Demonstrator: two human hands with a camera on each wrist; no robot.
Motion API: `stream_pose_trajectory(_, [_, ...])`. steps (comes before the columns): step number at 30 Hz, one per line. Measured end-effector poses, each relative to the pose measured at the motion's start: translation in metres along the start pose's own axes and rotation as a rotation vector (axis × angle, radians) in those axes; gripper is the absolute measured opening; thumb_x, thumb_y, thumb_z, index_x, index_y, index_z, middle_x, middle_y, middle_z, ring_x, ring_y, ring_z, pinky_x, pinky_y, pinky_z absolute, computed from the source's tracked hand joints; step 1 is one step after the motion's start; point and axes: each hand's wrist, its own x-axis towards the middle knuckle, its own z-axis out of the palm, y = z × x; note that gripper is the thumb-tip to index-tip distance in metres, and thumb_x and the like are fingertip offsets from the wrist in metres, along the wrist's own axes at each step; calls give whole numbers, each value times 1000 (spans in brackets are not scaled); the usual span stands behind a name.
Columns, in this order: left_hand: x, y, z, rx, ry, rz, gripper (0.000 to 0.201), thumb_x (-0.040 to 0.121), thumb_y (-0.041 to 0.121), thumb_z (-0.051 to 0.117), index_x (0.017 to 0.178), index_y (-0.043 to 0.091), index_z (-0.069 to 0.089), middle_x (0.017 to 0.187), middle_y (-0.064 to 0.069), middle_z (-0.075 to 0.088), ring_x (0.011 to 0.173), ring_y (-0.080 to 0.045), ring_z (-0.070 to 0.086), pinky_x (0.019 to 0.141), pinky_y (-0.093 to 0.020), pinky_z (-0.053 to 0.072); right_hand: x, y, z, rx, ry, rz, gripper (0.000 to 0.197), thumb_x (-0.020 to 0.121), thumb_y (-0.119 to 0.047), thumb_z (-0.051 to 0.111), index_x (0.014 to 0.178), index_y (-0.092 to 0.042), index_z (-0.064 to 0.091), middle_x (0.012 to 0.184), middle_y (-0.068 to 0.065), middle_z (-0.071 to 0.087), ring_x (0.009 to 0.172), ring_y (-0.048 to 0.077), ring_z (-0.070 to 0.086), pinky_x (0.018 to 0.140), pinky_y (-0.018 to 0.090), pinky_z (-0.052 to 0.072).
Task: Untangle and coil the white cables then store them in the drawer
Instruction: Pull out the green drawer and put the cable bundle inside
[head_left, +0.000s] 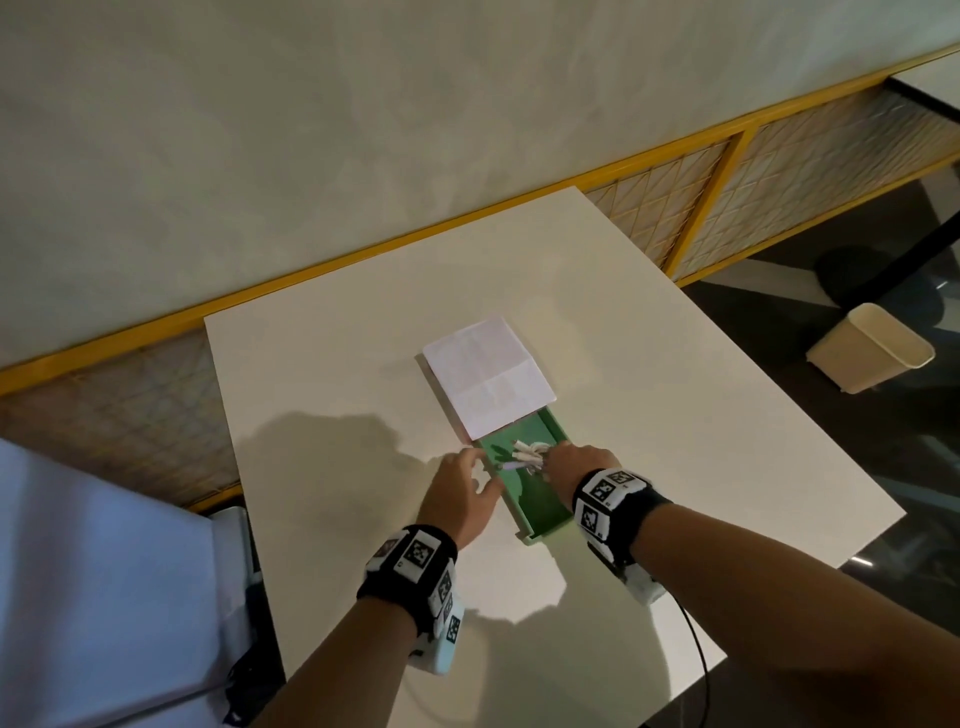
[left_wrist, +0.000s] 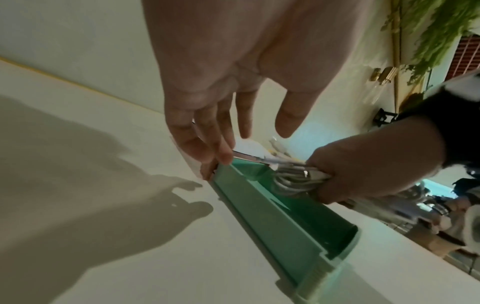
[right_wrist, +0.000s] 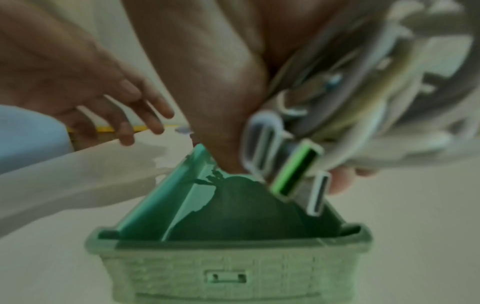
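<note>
Right hand (head_left: 576, 462) grips cables (head_left: 527, 451) over drawer (head_left: 540, 512).

Drawer mouth: the far half of the green drawer (head_left: 540, 506) is taken up by the coiled white cables (head_left: 530, 452), gripped by the right hand (head_left: 579, 465).
Near half: the drawer floor is left bare, walled on both sides.
Left wall: touched by the open-fingered left hand (head_left: 460, 496).
Back end: roofed by the white paper (head_left: 488, 376).
Table (head_left: 675, 415): open surface is seen on either side.
</note>
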Motion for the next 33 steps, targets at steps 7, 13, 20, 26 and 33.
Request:
stream_pose_trajectory(7, [37, -5, -3, 109, 208, 159, 64, 83, 27, 70, 139, 10, 45, 135, -21, 49, 127, -34, 46, 100, -35, 41, 16, -14, 2, 34, 5, 79, 27, 96, -30, 41, 111, -10, 51, 112, 7, 65, 101, 28, 64, 85, 38, 52])
stream_pose_trajectory(13, [64, -10, 1, 148, 167, 76, 77, 82, 31, 71, 145, 8, 33, 138, -21, 46, 131, -36, 41, 105, -43, 41, 25, -14, 10, 67, 25, 128, 22, 97, -25, 39, 112, -12, 49, 107, 6, 65, 95, 28, 66, 77, 37, 53])
stream_pose_trajectory(20, [69, -6, 5, 210, 153, -8, 81, 75, 47, 73, 139, 10, 39, 122, -14, 58, 116, -31, 53, 93, -43, 46, 27, -24, 11, 38, 18, 193, 29, 94, -24, 40, 114, -4, 44, 107, 10, 64, 95, 32, 64, 76, 40, 51])
stream_pose_trajectory(26, [74, 1, 7, 240, 187, -51, 62, 79, 40, 73, 128, 10, 48, 126, -12, 60, 117, -31, 55, 91, -41, 43, 39, -36, 15, 30, 21, 231, 41, 95, -25, 36, 127, 0, 34, 120, 17, 58, 103, 37, 62, 84, 50, 50])
stream_pose_trajectory(33, [78, -6, 10, 329, 151, -38, 60, 84, 44, 64, 132, 13, 42, 129, -9, 57, 120, -29, 51, 90, -41, 42, 56, -44, 24, 6, 129, 190, 37, 96, -20, 32, 126, 2, 36, 120, 18, 57, 104, 36, 61, 83, 48, 48])
